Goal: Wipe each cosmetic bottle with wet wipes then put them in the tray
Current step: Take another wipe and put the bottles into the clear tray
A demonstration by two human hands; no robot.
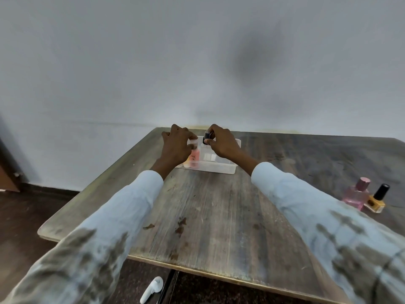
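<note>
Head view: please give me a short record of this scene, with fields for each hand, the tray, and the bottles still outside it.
left hand: grips the cap of the pink bottle in the tray
right hand: grips the black cap of the clear bottle in the tray
tray: translucent, at the table's far side
outside tray: pink perfume bottle and yellow nail polish, at the right
wipes: not visible
</note>
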